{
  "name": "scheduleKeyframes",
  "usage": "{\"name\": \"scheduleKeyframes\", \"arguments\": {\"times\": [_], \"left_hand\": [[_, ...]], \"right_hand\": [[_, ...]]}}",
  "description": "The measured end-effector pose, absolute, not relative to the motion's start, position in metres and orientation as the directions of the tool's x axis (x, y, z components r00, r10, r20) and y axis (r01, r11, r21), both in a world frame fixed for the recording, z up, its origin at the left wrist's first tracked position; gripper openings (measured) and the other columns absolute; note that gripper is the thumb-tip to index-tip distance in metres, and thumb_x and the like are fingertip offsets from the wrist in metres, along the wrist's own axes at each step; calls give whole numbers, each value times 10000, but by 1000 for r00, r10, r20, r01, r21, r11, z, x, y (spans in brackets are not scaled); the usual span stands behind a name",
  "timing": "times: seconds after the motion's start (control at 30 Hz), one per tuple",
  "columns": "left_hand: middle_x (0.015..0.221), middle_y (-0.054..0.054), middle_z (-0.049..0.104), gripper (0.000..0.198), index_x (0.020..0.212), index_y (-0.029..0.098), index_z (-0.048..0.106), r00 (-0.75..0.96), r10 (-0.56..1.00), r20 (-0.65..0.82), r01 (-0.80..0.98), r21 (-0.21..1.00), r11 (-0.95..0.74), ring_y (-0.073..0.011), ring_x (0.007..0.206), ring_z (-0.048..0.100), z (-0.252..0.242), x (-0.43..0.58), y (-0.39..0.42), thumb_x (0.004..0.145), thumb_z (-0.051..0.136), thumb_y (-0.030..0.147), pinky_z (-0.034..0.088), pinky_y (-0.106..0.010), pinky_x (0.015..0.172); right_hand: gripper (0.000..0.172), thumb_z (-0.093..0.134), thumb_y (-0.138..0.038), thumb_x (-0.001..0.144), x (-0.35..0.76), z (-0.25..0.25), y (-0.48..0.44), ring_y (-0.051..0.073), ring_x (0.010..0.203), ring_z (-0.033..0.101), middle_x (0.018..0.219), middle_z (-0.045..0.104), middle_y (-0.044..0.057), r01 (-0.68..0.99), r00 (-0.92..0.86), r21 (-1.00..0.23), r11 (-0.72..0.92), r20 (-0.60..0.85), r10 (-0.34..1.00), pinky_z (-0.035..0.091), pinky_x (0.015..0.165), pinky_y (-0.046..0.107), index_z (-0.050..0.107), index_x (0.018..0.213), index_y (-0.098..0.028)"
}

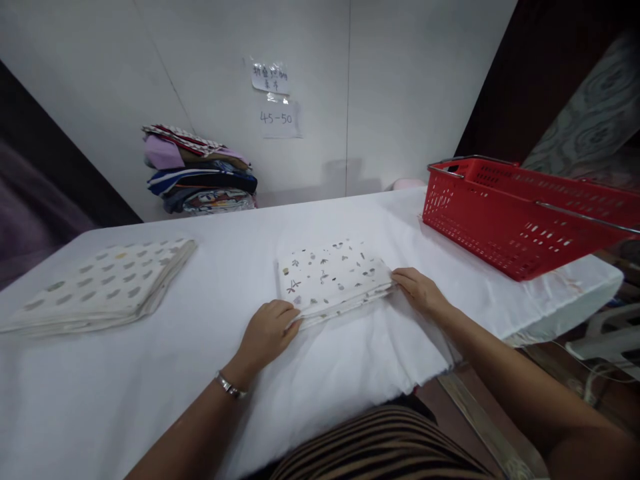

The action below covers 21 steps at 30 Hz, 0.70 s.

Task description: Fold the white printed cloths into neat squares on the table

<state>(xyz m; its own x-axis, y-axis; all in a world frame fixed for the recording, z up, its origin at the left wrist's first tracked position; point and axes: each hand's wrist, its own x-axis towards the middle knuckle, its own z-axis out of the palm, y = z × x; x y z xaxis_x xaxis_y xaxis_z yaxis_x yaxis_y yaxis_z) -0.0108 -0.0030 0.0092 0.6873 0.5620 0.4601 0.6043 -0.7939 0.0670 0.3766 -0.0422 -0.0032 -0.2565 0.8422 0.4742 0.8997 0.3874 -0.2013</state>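
Observation:
A folded white cloth with small printed plants and figures lies flat in front of me on the white-covered table. My left hand pinches its near left corner, thumb and fingers closed about the folded layers. At the near right corner, my right hand grips the edge the same way. Several layers show along the near edge between my hands. Off to the left rests another folded white cloth, printed with grey patches, which neither hand touches.
A red plastic basket with metal handles stands at the table's right end. Stacked folded fabrics sit at the back left against the wall. Two paper signs are taped to the wall. The white tablecloth hangs over the near edge.

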Motion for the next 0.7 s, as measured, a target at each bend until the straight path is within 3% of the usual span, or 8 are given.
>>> {"name": "scheduleKeyframes", "arguments": {"times": [0.37,0.57,0.7], "left_hand": [[934,-64,601,177,982,189,599,661,587,467,612,117,-782,-190,868,546,-2,-13,-10,903,452,249,488,-337,739],[1056,-86,598,315,1174,211,526,657,598,459,624,113,-773,-232,948,547,-5,-16,-16,882,510,330,491,-393,787],[1075,-85,594,319,1183,208,520,664,617,422,637,113,-763,-237,970,545,-5,-17,-16,868,517,260,486,-393,800]], "right_hand": [[337,408,-204,885,369,0,-49,268,1049,564,1151,605,103,911,-238,-227,346,395,887,515,810,421,612,1150,-247],[446,444,-197,855,368,-3,-54,279,1155,497,1274,535,111,840,-366,-235,489,420,830,451,933,487,492,1296,-236],[404,423,-206,883,367,-9,-50,271,1115,525,1225,570,112,833,-373,-248,494,407,834,462,919,480,512,1276,-239]]}}
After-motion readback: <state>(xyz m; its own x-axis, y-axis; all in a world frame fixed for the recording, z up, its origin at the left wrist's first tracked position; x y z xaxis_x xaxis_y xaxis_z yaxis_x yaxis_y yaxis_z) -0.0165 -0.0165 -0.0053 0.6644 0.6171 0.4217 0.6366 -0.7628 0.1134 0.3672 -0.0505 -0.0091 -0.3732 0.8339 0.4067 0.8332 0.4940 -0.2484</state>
